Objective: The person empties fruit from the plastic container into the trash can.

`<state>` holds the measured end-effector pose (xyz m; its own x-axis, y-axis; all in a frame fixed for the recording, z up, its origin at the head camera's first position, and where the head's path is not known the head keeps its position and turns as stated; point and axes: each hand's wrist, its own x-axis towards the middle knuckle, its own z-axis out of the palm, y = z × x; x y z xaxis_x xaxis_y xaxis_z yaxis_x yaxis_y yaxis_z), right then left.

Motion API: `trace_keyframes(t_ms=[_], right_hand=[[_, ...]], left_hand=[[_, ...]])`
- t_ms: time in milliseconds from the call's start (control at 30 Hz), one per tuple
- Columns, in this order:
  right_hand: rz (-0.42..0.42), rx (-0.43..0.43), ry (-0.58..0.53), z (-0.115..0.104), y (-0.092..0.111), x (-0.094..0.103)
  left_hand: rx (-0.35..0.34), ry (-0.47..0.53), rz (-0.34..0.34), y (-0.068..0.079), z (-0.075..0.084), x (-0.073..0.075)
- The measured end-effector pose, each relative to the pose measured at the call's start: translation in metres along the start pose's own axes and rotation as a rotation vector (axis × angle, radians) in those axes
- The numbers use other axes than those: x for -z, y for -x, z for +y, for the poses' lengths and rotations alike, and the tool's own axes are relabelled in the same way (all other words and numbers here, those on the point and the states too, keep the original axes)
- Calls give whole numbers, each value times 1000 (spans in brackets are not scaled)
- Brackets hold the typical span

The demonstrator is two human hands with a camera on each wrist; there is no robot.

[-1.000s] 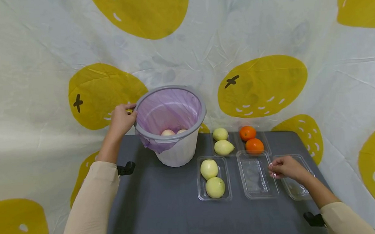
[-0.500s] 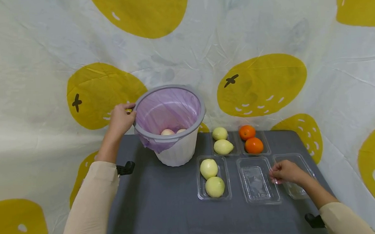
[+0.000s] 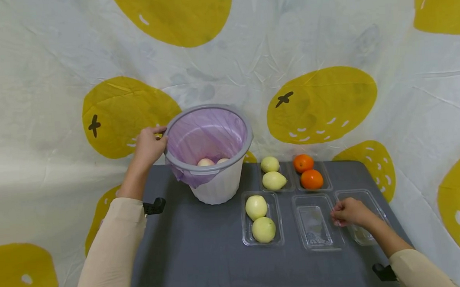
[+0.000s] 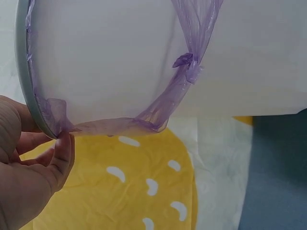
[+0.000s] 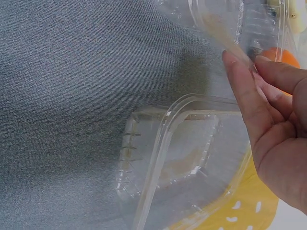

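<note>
A white bin [image 3: 220, 188] with a grey rim and a purple liner stands tilted at the table's back left. My left hand [image 3: 149, 147] grips its rim; in the left wrist view, the thumb and fingers [image 4: 62, 155] pinch rim and liner. Two pale round items [image 3: 206, 162] lie inside. My right hand [image 3: 351, 212] pinches the right rim of a clear plastic container [image 3: 314, 225] without fruit, set on the table. In the right wrist view, its thumb and forefinger [image 5: 240, 79] meet at that rim. Beside it, partly behind my hand, sits another clear container [image 3: 363, 237].
On the grey table [image 3: 205, 272], a container [image 3: 244, 229] left of the right hand's one holds two pale-green round fruits [image 3: 263, 230]. Behind are two containers, one with yellow-green fruits [image 3: 274, 181], one with orange fruits [image 3: 311, 179]. A fruit-print curtain [image 3: 226, 70] hangs behind.
My right hand has lowered the clear container from a raised position near the orange fruits onto the table, moving slightly down in view. The left hand and the bin stay as before.
</note>
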<state>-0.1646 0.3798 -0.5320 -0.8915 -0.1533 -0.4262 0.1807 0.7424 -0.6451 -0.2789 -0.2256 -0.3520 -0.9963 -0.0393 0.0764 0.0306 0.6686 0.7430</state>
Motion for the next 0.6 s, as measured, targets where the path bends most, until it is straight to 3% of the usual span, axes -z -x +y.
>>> trace_keyframes(t_ms=[367,600], right_hand=[[50,-6,135,-4,3,9],[92,73,244,-10,6,20]], left_hand=[[-12,5,9,0,0,-2],[2,3,12,0,1,-2]])
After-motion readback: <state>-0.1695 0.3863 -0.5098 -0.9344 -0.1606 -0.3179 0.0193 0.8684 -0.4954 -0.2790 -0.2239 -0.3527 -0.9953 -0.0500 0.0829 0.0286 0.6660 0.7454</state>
